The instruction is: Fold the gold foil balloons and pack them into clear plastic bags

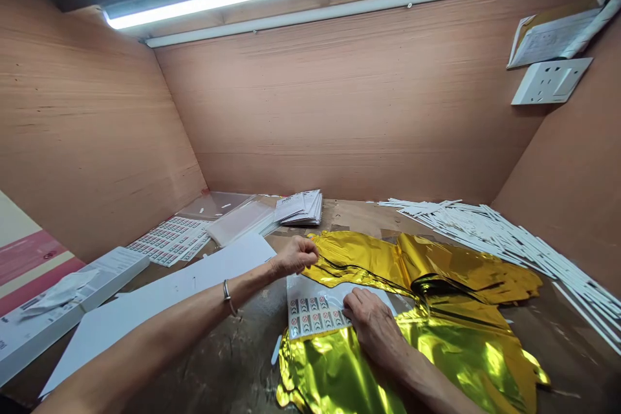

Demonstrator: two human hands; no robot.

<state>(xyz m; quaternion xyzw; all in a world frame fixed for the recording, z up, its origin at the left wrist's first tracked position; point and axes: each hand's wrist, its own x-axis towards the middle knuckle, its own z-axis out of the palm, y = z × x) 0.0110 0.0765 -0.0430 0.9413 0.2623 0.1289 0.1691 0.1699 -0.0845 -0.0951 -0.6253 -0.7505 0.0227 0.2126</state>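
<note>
Partly hidden: sticker sheet (315, 317) under right hand (373, 326).

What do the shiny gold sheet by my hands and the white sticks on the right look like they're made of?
The gold sheet looks like thin metallised plastic foil: mirror-bright, with sharp creases and crumpled folds. The white sticks have a plain matt look, so they may be plastic or stiff card; from this view I can't tell which.

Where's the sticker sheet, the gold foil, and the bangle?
Sticker sheet (315, 317): head view, on its printed labels.
Gold foil (339, 369): head view, on its lower fold.
Metal bangle (227, 290): head view, on the band's front.
</note>
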